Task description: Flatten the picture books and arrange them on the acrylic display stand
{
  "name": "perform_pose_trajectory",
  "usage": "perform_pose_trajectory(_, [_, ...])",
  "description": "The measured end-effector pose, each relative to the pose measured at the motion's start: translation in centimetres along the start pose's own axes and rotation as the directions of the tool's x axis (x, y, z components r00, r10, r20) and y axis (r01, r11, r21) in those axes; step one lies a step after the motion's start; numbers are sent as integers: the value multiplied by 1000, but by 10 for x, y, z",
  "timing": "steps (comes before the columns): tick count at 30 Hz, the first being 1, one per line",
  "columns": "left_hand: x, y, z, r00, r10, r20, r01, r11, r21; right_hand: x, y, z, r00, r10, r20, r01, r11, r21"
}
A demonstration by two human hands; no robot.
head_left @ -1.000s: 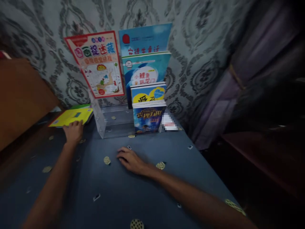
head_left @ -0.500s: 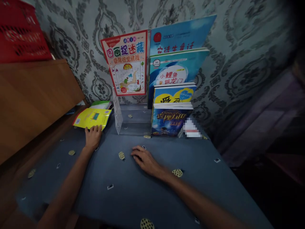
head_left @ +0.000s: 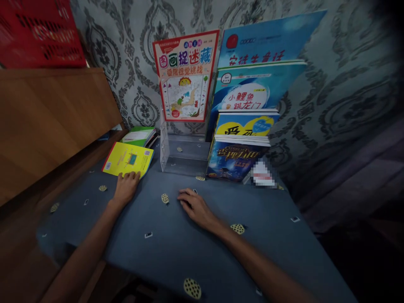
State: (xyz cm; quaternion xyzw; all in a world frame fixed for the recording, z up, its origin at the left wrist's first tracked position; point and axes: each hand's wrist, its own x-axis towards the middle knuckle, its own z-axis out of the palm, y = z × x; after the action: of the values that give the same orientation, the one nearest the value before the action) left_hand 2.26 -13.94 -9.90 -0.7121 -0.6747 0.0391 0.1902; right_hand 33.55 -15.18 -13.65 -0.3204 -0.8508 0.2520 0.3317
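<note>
My left hand [head_left: 127, 187] grips the near edge of a yellow book [head_left: 128, 159], with its fingers on top of the cover. The book lies in front of a small pile topped by a green and white book [head_left: 139, 136]. My right hand [head_left: 196, 206] rests on the cloth with its fingers loosely bent and apart, holding nothing. Beyond it stands a clear tiered book rack [head_left: 164, 152]. A red-bordered picture book [head_left: 188, 78] leans on its upper left. On the right side are a teal book [head_left: 249, 86], a yellow-and-blue book [head_left: 246, 123] and a dark blue book [head_left: 236, 159].
The table wears a grey-blue cloth [head_left: 202, 248] with a pineapple print. A wooden cabinet [head_left: 57, 126] stands at the left, with a red basket [head_left: 41, 35] on top. Patterned wallpaper [head_left: 143, 105] rises behind the rack. A pixelated white item [head_left: 262, 173] sits right of the books.
My left hand has drawn the yellow book toward me, away from the pile, baring more of the green book. The view has shifted a little left. My right hand stays on the cloth.
</note>
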Motion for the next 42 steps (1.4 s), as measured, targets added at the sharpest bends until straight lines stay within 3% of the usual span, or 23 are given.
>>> perform_pose_trajectory(8, [-28, 9, -14, 997, 13, 72, -19, 996, 84, 0, -1, 0, 1000, 3, 5, -3, 1000, -6])
perform_pose_trajectory(18, [-64, 25, -32, 984, 57, 169, -64, 997, 36, 1, -2, 0, 1000, -3, 13, 4, 1000, -23])
perform_pose_trajectory(28, [-99, 69, -58, 968, 187, 168, -195, 980, 33, 2, -5, 0, 1000, -16, -13, 16, 1000, 16])
perform_pose_trajectory(38, [-111, 121, -80, 927, 366, 83, -368, 930, 6, 1, -7, 2, 988, -133, -81, 129, 990, -50])
perform_pose_trajectory(42, [-114, 139, -88, 900, 432, 47, -432, 902, -24, 0, -1, 5, 989, -117, -88, 109, 989, -100])
